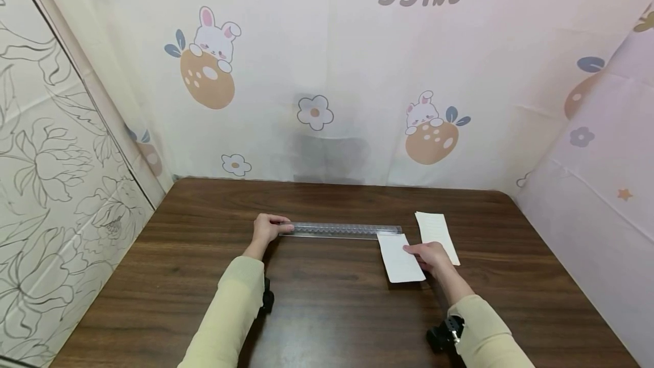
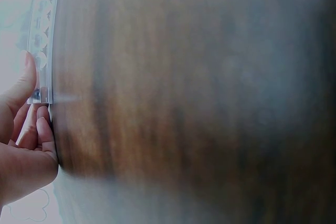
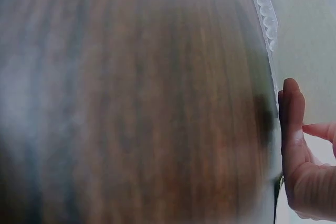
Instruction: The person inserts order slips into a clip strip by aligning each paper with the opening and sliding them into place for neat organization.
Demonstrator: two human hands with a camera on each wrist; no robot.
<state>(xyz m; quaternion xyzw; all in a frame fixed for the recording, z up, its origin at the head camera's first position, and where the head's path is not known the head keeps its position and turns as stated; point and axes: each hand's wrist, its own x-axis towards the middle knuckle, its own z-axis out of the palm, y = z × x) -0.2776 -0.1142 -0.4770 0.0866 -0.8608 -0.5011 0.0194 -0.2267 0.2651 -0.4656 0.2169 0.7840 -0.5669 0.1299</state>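
Observation:
A long, clear plastic strip point(image 1: 337, 230) with a row of scalloped round shapes lies crosswise over the table's middle. My left hand point(image 1: 265, 229) pinches its left end; in the left wrist view the thumb point(image 2: 27, 77) is on top and the other fingers curl beneath. My right hand point(image 1: 431, 255) pinches a white card point(image 1: 401, 259) by its right edge, thumb on the upper face. The card's far edge overlaps the strip's right end. Seen from the right wrist, the card point(image 3: 307, 51) stands up beside the scalloped strip point(image 3: 264, 9).
More white cards point(image 1: 438, 234) lie on the dark wooden table point(image 1: 327, 311) behind my right hand. A printed curtain point(image 1: 327, 61) hangs along the back edge, with a flower-patterned panel point(image 1: 56, 186) at the left. Each wrist wears a black camera point(image 1: 443, 334).

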